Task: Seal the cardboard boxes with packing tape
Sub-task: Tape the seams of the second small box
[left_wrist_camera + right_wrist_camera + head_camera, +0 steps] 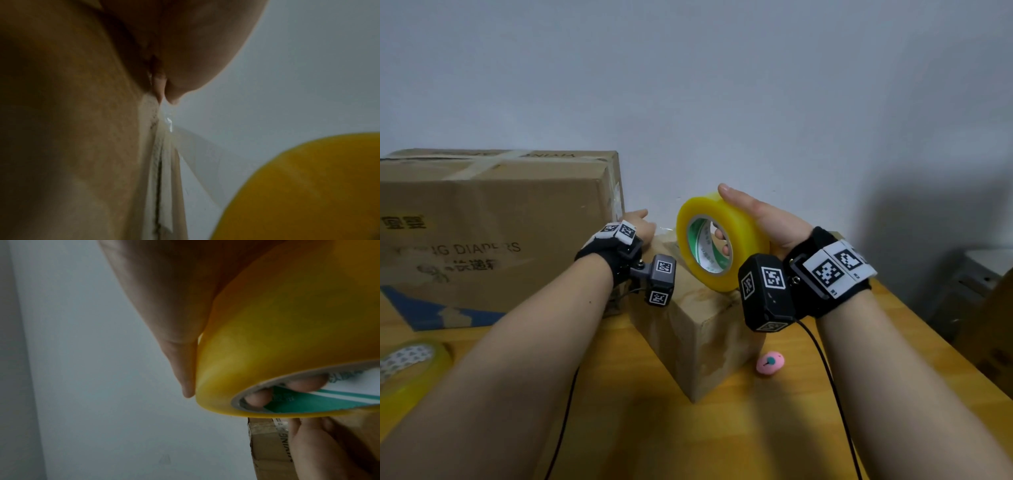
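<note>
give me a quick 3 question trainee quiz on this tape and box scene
1. True or false: the right hand holds the yellow tape roll with fingers through its core.
2. What is the left hand doing? A) lifting the pink object B) holding the tape end by the small box C) resting on the second tape roll
3. Fill in: the large box stands on the person's ____ side.

Key: 1 true; 2 B; 3 left
</note>
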